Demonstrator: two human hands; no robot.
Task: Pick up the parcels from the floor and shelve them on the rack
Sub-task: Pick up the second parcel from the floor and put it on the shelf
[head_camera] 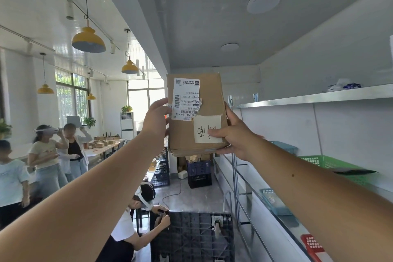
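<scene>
Both the left hand and right hand grip the box left of the rack; clipping the shelf edge could knock it loose.

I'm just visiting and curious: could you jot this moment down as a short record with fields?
held item: cardboard parcel, raised high
left hand: grips the parcel's left edge
right hand: grips its right edge, thumb on a handwritten note
label: printed, upside down
rack: to the right, green basket on a lower shelf
others: several people at left and below
</scene>
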